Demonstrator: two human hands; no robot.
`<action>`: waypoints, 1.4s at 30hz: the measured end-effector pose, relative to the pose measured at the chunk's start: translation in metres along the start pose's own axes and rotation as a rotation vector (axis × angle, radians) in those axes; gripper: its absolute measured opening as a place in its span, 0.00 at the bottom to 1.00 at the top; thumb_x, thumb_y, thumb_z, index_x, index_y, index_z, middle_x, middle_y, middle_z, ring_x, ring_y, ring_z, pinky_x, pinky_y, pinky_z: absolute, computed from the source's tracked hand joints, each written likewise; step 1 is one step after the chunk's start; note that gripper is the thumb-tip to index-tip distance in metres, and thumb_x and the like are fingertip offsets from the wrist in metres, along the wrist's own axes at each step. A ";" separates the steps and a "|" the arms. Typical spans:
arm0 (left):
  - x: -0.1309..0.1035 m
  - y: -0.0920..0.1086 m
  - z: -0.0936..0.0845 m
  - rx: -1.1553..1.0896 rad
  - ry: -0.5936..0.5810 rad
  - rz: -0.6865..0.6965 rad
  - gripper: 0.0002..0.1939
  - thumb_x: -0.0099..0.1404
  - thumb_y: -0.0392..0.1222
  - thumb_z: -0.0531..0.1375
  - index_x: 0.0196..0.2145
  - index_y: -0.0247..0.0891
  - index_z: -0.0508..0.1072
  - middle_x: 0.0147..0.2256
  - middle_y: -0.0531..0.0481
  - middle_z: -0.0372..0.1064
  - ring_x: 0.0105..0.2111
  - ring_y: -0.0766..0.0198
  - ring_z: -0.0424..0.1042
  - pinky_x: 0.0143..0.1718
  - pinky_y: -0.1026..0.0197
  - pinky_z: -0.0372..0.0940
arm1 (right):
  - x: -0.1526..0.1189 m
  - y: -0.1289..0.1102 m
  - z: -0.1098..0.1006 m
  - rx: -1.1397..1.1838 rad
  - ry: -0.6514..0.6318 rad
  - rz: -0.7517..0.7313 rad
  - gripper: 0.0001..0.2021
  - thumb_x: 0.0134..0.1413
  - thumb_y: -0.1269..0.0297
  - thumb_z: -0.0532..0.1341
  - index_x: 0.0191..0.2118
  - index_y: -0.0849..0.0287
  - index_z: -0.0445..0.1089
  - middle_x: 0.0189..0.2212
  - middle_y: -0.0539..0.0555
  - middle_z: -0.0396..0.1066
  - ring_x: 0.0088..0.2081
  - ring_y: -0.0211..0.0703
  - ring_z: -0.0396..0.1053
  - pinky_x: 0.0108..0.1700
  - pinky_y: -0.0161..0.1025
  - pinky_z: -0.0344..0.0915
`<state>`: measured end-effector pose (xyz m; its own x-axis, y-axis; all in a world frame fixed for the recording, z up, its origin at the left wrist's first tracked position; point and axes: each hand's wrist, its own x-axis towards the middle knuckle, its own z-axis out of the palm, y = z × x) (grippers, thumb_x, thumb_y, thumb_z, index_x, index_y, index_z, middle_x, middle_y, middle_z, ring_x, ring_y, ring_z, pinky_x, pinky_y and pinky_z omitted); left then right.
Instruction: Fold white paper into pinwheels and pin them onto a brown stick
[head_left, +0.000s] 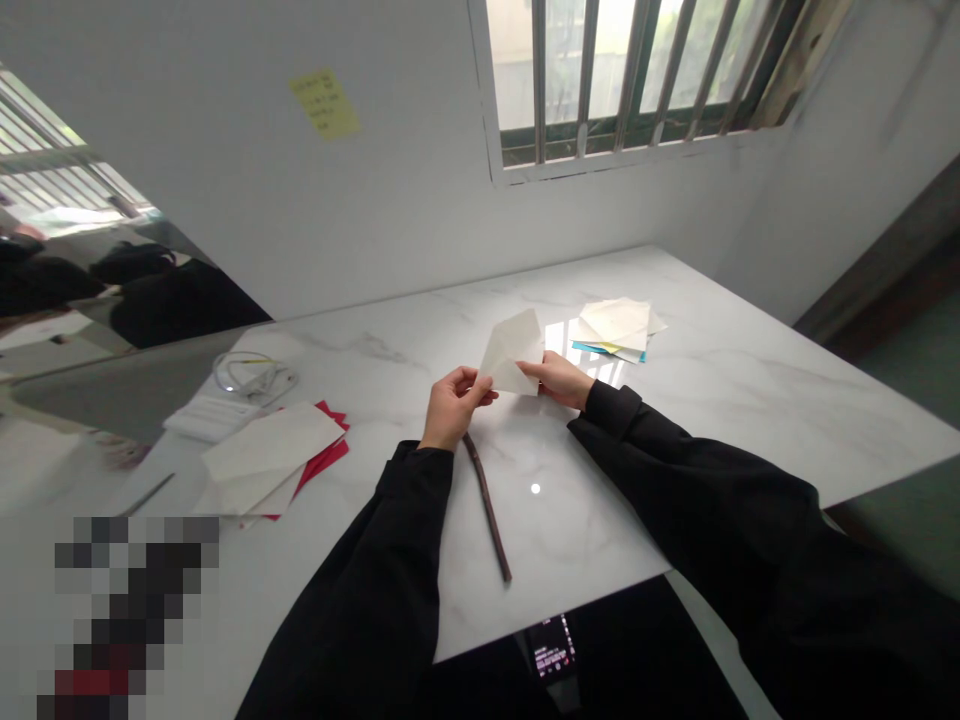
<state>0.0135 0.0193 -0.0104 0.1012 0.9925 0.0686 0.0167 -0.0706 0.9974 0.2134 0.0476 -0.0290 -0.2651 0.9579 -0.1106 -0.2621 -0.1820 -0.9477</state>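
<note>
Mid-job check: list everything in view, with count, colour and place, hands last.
Held paper: one, cream, between both hands
Stick: one, dark brown, near the table's front edge
Table: one, white, veined, under the hands
Right paper stack: one, cream, blue, yellow, beyond the right hand
Left paper stack: one, cream, red, left
Coiled cord: one, whitish, behind that
Flat bundle: one, white, beside cord
Thin rod: one, dark, far left
Lit screen: one, dark, below table edge
Note: one, yellow, wall
Wall: white, behind table
Window: one, grey bars, upper right
Pixelated corner: unreadable, bottom left
Left hand, right hand: two, bare, black-sleeved, centre
</note>
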 end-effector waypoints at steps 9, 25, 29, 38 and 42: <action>0.001 0.004 -0.002 -0.099 0.164 -0.019 0.22 0.52 0.52 0.73 0.34 0.37 0.69 0.28 0.49 0.78 0.29 0.61 0.80 0.36 0.60 0.75 | -0.013 -0.015 0.005 -0.061 -0.175 -0.025 0.22 0.48 0.48 0.74 0.41 0.58 0.73 0.39 0.53 0.76 0.36 0.38 0.74 0.35 0.32 0.69; 0.001 0.006 -0.004 -0.120 0.108 -0.008 0.26 0.50 0.51 0.76 0.39 0.35 0.73 0.33 0.50 0.78 0.30 0.65 0.79 0.38 0.62 0.74 | -0.003 -0.005 0.001 -0.157 -0.135 -0.083 0.21 0.49 0.48 0.74 0.31 0.64 0.76 0.31 0.55 0.78 0.25 0.31 0.66 0.27 0.31 0.61; 0.002 0.004 -0.006 -0.110 0.130 -0.022 0.25 0.50 0.53 0.75 0.38 0.34 0.74 0.31 0.49 0.77 0.29 0.66 0.77 0.37 0.63 0.72 | -0.002 -0.003 0.001 -0.147 -0.169 -0.034 0.21 0.53 0.46 0.71 0.34 0.63 0.77 0.33 0.57 0.80 0.27 0.33 0.70 0.29 0.30 0.64; 0.000 0.004 -0.006 -0.089 0.100 -0.041 0.25 0.50 0.52 0.75 0.38 0.34 0.74 0.31 0.49 0.77 0.29 0.65 0.77 0.36 0.63 0.72 | -0.005 -0.003 0.004 -0.186 -0.127 -0.072 0.19 0.57 0.47 0.69 0.35 0.63 0.78 0.35 0.57 0.80 0.30 0.33 0.72 0.30 0.29 0.63; -0.001 0.005 -0.006 -0.078 0.074 -0.050 0.25 0.50 0.51 0.75 0.41 0.34 0.76 0.32 0.49 0.77 0.29 0.65 0.77 0.36 0.63 0.72 | -0.006 -0.004 0.004 -0.197 -0.115 -0.086 0.18 0.55 0.49 0.71 0.34 0.63 0.78 0.33 0.56 0.80 0.29 0.34 0.72 0.31 0.30 0.64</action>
<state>0.0075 0.0189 -0.0051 0.0279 0.9995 0.0169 -0.0578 -0.0153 0.9982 0.2119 0.0420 -0.0234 -0.3568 0.9342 -0.0030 -0.1053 -0.0435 -0.9935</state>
